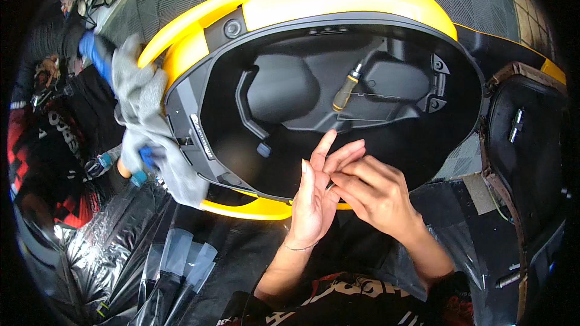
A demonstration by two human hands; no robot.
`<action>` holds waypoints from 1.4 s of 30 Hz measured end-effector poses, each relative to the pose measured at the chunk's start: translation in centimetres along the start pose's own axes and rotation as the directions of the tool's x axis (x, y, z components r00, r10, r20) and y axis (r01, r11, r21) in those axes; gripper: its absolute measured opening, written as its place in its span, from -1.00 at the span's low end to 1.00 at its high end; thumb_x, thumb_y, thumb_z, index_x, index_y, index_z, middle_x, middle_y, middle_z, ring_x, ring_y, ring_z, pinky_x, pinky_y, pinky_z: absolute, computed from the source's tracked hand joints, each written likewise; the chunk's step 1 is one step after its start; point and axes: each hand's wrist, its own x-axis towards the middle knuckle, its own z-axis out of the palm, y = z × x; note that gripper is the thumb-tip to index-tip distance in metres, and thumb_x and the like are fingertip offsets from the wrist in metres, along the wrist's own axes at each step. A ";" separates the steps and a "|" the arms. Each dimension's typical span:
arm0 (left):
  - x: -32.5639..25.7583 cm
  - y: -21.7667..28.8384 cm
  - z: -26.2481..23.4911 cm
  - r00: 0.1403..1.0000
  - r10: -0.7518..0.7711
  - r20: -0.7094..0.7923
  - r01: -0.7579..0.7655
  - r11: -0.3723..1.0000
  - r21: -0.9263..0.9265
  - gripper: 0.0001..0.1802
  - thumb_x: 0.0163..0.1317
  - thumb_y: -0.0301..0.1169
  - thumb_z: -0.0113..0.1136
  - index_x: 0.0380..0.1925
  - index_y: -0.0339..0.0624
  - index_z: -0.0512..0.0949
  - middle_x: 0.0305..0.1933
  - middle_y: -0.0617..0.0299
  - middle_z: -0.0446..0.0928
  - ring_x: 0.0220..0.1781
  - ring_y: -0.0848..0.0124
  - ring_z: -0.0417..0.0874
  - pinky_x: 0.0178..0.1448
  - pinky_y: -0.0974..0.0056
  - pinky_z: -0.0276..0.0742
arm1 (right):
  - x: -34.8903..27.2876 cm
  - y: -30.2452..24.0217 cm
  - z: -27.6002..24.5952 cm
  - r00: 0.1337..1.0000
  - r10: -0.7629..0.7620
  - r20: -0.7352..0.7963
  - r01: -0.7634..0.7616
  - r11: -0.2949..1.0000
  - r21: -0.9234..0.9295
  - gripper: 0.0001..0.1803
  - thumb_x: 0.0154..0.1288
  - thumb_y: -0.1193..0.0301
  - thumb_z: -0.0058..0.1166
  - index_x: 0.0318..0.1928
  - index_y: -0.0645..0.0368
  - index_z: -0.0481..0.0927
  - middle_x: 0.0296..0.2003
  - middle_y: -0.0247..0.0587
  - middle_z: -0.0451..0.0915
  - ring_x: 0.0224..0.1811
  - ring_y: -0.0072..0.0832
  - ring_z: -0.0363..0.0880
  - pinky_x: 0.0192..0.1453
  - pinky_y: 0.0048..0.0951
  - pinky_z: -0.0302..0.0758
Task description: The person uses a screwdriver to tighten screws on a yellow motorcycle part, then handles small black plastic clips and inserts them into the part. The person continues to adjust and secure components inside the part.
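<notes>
My left hand is held palm up with its fingers stretched out, over the near rim of a scooter's black under-seat storage bin. My right hand pinches a small dark piece against the left palm; it is too small and covered to name. Inside the bin, a screwdriver with a yellow and black handle lies aslant, its shaft toward the far side. A thin, clear flat sheet or bag seems to lie beside it. Yellow body panels surround the bin.
Grey gloves with blue parts rest on the scooter's left end; a co-worker's dark sleeve leads toward them. The seat is at the right, with a small metal tool on it. Clear plastic lies at lower left.
</notes>
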 end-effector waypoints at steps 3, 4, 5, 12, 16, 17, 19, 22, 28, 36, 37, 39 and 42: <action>-0.3 -1.5 1.0 0.997 -0.021 0.075 0.018 0.999 0.044 -0.13 0.60 0.27 -0.47 0.64 -0.10 -0.09 0.57 -0.26 0.22 0.62 -0.04 0.24 0.65 -0.08 0.18 | -1.0 1.0 -1.7 1.000 0.011 0.024 -0.013 0.995 0.095 -0.80 0.08 0.55 0.35 -0.23 0.25 0.68 -0.23 -0.23 0.61 -0.24 -0.29 0.69 -0.22 -0.29 0.67; -0.5 -1.9 1.5 0.996 -0.029 0.086 0.024 0.998 0.056 -0.14 0.60 0.27 -0.47 0.64 -0.08 -0.09 0.58 -0.26 0.20 0.63 -0.04 0.23 0.65 -0.08 0.17 | -1.4 1.3 -2.3 0.999 0.001 0.038 -0.005 0.995 0.103 -0.81 0.09 0.55 0.32 -0.25 0.25 0.65 -0.22 -0.24 0.59 -0.24 -0.29 0.69 -0.24 -0.28 0.67; -0.3 -2.4 1.7 0.995 -0.028 0.098 0.020 0.997 0.076 -0.15 0.60 0.25 -0.45 0.65 -0.05 -0.11 0.61 -0.25 0.15 0.65 -0.02 0.19 0.65 -0.07 0.17 | -1.9 1.6 -2.7 0.997 -0.021 0.073 0.017 0.999 0.049 -0.83 0.11 0.53 0.31 -0.25 0.22 0.64 -0.24 -0.25 0.58 -0.23 -0.32 0.69 -0.23 -0.30 0.66; 0.0 -4.0 5.1 0.999 -0.003 0.037 0.003 1.000 -0.017 -0.23 0.63 0.12 -0.22 0.59 -0.18 0.06 0.54 -0.19 0.27 0.55 0.09 0.35 0.58 -0.04 0.30 | -1.9 3.7 -6.7 0.994 -0.110 -0.026 0.107 0.990 -0.095 -0.81 0.08 0.43 0.36 -0.25 0.11 0.69 -0.26 -0.35 0.59 -0.25 -0.37 0.59 -0.23 -0.27 0.51; 0.1 -6.5 4.8 0.994 0.038 -0.098 -0.042 0.999 -0.033 -0.55 0.55 -0.26 0.16 0.25 -0.39 0.53 0.19 -0.02 0.64 0.17 0.27 0.69 0.38 0.08 0.54 | -2.6 5.2 -8.0 0.983 -0.075 -0.166 0.056 0.992 -0.115 -0.73 0.03 0.43 0.43 -0.18 0.09 0.76 -0.29 -0.36 0.56 -0.25 -0.35 0.53 -0.18 -0.26 0.39; 0.0 -7.0 4.6 0.995 0.044 -0.088 -0.052 0.995 -0.085 -0.61 0.54 -0.34 0.17 0.21 -0.39 0.56 0.13 0.00 0.67 0.12 0.28 0.72 0.33 0.11 0.59 | -2.6 5.2 -8.1 0.983 -0.088 -0.159 0.073 0.992 -0.101 -0.74 0.03 0.43 0.43 -0.19 0.09 0.77 -0.29 -0.36 0.55 -0.25 -0.35 0.53 -0.18 -0.27 0.40; 0.1 -7.7 4.9 0.993 0.058 -0.108 -0.074 0.986 -0.153 -0.74 0.50 -0.49 0.21 0.09 -0.41 0.64 0.01 0.01 0.72 0.03 0.29 0.76 0.23 0.14 0.67 | -2.6 5.2 -8.1 0.984 -0.107 -0.140 0.097 0.992 -0.076 -0.74 0.03 0.44 0.42 -0.20 0.09 0.78 -0.30 -0.36 0.54 -0.25 -0.35 0.53 -0.17 -0.27 0.41; 0.1 -8.6 4.5 0.992 0.068 -0.105 -0.092 0.965 -0.244 -0.73 0.49 -0.49 0.23 0.10 -0.41 0.64 0.03 0.01 0.73 0.05 0.29 0.76 0.26 0.13 0.67 | -2.6 5.8 -7.9 0.983 -0.142 -0.116 0.136 0.989 -0.053 -0.75 0.02 0.45 0.41 -0.21 0.09 0.79 -0.30 -0.37 0.53 -0.26 -0.36 0.54 -0.16 -0.29 0.45; -0.5 -10.0 3.5 0.983 0.134 -0.127 -0.160 0.961 -0.226 -0.70 0.43 -0.45 0.31 0.07 -0.42 0.63 0.03 -0.06 0.71 0.08 0.22 0.75 0.24 0.05 0.68 | -2.2 6.1 -7.9 0.974 -0.225 -0.005 0.225 0.973 -0.046 -0.68 -0.07 0.43 0.40 -0.19 0.11 0.81 -0.31 -0.37 0.54 -0.27 -0.38 0.57 -0.20 -0.33 0.47; -0.8 -10.3 4.1 0.977 0.166 -0.133 -0.202 0.917 -0.344 -0.72 0.35 -0.65 0.31 0.06 -0.43 0.67 0.02 0.01 0.73 0.04 0.35 0.75 0.24 0.23 0.66 | -1.6 5.7 -8.3 0.964 -0.267 0.019 0.267 0.964 -0.002 -0.67 -0.08 0.43 0.43 -0.19 0.13 0.81 -0.29 -0.37 0.59 -0.28 -0.40 0.62 -0.24 -0.34 0.48; -0.7 -10.2 4.1 0.979 0.165 -0.123 -0.198 0.921 -0.336 -0.72 0.36 -0.66 0.31 0.06 -0.43 0.67 0.02 0.01 0.73 0.04 0.36 0.74 0.24 0.23 0.66 | -1.6 5.8 -8.6 0.964 -0.265 0.026 0.265 0.964 0.001 -0.67 -0.07 0.43 0.43 -0.19 0.13 0.81 -0.29 -0.36 0.59 -0.27 -0.40 0.62 -0.24 -0.34 0.48; -0.6 -10.0 4.3 0.981 0.161 -0.104 -0.187 0.929 -0.319 -0.73 0.36 -0.67 0.30 0.06 -0.43 0.67 0.03 0.00 0.73 0.04 0.36 0.74 0.23 0.25 0.66 | -1.8 5.8 -8.7 0.965 -0.261 0.025 0.261 0.965 0.007 -0.68 -0.07 0.44 0.44 -0.19 0.13 0.81 -0.28 -0.35 0.60 -0.27 -0.39 0.63 -0.24 -0.33 0.48; -0.6 -9.8 4.3 0.985 0.159 -0.063 -0.171 0.939 -0.297 -0.72 0.36 -0.67 0.30 0.06 -0.42 0.67 0.04 0.01 0.73 0.05 0.37 0.74 0.22 0.27 0.66 | -1.9 5.8 -8.8 0.964 -0.264 0.021 0.264 0.965 0.009 -0.70 -0.05 0.44 0.44 -0.20 0.15 0.81 -0.27 -0.34 0.61 -0.26 -0.38 0.63 -0.24 -0.33 0.48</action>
